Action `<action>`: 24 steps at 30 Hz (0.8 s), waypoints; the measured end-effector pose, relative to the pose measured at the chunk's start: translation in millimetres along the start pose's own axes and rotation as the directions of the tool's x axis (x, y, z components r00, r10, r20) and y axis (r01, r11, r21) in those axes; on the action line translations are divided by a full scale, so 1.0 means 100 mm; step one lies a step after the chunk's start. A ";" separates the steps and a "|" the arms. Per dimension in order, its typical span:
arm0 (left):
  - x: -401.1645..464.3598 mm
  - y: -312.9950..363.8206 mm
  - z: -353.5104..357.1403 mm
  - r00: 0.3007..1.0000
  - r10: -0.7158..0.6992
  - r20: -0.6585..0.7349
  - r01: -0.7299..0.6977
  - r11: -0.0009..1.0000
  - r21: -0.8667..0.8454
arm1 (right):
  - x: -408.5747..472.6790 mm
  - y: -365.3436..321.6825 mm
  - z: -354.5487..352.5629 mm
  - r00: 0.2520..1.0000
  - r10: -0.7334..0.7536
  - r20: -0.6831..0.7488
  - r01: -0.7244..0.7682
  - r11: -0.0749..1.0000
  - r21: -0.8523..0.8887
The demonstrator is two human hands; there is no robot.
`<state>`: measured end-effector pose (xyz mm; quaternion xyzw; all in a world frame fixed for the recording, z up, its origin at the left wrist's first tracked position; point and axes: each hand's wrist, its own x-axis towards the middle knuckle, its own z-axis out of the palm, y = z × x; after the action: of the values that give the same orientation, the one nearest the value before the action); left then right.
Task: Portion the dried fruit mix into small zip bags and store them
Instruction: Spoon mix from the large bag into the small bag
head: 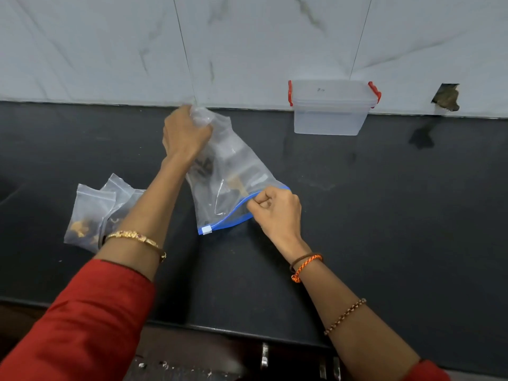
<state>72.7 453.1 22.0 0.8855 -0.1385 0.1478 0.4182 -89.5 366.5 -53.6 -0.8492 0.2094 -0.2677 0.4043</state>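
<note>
- The left hand (184,133) is gripping the bunched bottom end of a large clear slider zip bag (231,171), fingers curled round the crumpled plastic, and is holding that end raised near the foot of the wall.
- The right hand (275,210) is pinching the bag's blue zip strip (233,218) near its right end, thumb and curled fingers closed on the edge of the mouth.
- The bag is hanging tilted between the two hands, its bottom end toward the wall and its mouth toward the person, above the dark countertop (384,215).
- The white slider tab (206,230) is sitting at the left end of the blue strip.
- A few brownish and dark pieces of dried fruit mix (236,184) are showing through the plastic; how many I cannot tell.
- Small zip bags (90,213) are lying in a loose overlapping pile on the countertop to the left, partly under the left forearm, with brown pieces visible in the nearest one.
- A clear plastic storage box (331,111) with red clip handles and its lid on is standing against the marble-patterned wall (110,50), well apart to the right of the large bag.
- A gold bangle (134,237) is sitting on the left forearm above a red sleeve (82,320); an orange cord bracelet (305,266) is circling the right wrist.
</note>
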 end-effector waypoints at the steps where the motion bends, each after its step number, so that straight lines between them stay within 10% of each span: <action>1: 0.01 0.06 -0.01 1.000 0.017 -0.014 -0.017 1.000 0.002 | 0.01 0.00 0.00 1.000 0.012 -0.014 -0.012 1.000 0.001; 17: -0.71 -0.30 -0.36 0.983 -0.179 0.027 0.175 0.978 0.115 | -0.04 -0.02 -0.04 0.997 0.070 -0.016 -0.069 0.996 0.050; 24: -1.01 -0.32 -0.19 0.881 -0.304 0.362 0.466 0.690 -0.554 | -0.18 -0.12 0.10 0.986 -0.011 0.165 -0.011 0.991 0.134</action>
<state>-10.9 499.3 -26.9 0.7150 -0.0391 -0.1074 0.6897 -95.0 389.6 -54.8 -0.8393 0.1567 -0.2097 0.4766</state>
